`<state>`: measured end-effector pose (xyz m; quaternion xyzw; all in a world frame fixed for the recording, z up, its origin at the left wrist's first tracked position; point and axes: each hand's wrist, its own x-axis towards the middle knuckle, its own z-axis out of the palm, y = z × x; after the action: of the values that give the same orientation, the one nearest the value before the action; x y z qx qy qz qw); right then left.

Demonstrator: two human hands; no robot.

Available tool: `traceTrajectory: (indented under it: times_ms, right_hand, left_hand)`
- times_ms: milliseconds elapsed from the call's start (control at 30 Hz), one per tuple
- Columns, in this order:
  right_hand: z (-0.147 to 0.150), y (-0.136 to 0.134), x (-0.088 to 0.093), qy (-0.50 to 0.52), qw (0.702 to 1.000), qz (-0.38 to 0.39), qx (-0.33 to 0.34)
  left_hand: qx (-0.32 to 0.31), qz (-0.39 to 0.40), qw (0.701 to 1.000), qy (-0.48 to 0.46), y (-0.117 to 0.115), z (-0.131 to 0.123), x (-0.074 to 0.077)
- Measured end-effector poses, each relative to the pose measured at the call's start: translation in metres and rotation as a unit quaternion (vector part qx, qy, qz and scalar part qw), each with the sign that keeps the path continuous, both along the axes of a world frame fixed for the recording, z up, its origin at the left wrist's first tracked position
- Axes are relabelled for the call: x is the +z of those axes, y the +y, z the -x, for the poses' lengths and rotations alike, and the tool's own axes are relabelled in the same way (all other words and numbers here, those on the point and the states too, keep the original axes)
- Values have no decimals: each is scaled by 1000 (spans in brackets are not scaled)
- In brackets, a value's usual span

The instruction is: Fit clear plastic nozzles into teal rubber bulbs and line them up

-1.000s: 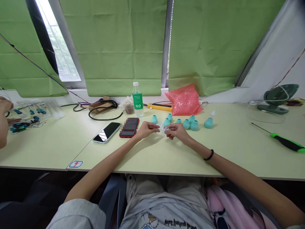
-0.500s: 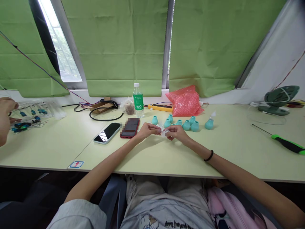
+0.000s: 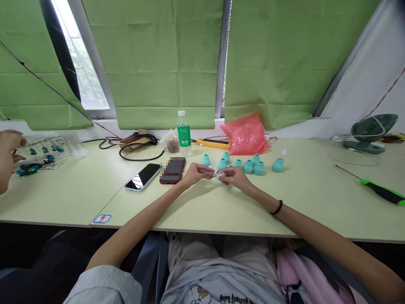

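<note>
Between both hands is a small translucent whitish plastic piece [image 3: 219,176], too small to name more exactly. My left hand [image 3: 198,173] pinches its left side, fingers closed. From the right, my right hand [image 3: 236,175] grips the same piece between thumb and fingers. Just beyond the hands stand several turquoise rubber bulbs [image 3: 248,166] with open tops, some partly hidden by my right hand. One turquoise bulb [image 3: 278,165] off to the right has a clear pointed nozzle [image 3: 283,152] on top.
Left of my hands lie a red-cased phone [image 3: 172,171] and a light-cased phone [image 3: 143,177]. Behind stand a water bottle [image 3: 184,135] and red bubble wrap [image 3: 245,135]. A screwdriver [image 3: 382,191] and a green fan [image 3: 370,131] are at right. Another person's hand [image 3: 9,156] works at far left.
Both hands stay almost in place, still on the translucent piece, which has turned slightly between the fingers. The bulbs have not moved.
</note>
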<state>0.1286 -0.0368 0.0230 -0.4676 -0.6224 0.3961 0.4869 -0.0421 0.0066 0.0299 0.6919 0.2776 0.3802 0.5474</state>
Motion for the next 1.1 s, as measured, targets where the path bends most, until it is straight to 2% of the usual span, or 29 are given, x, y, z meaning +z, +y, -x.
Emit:
traceTrajectory:
  times_ms: [267, 600, 1100]
  right_hand:
    - [1, 0, -1, 13, 1000, 7, 9]
    - [2, 1, -1, 30, 999, 17, -6]
    - [3, -5, 4, 51, 998, 36, -3]
  left_hand:
    - [40, -68, 996, 28, -3, -3, 1]
    - [51, -137, 985, 88, -4, -3, 2]
    - [59, -126, 987, 77, -9, -3, 5]
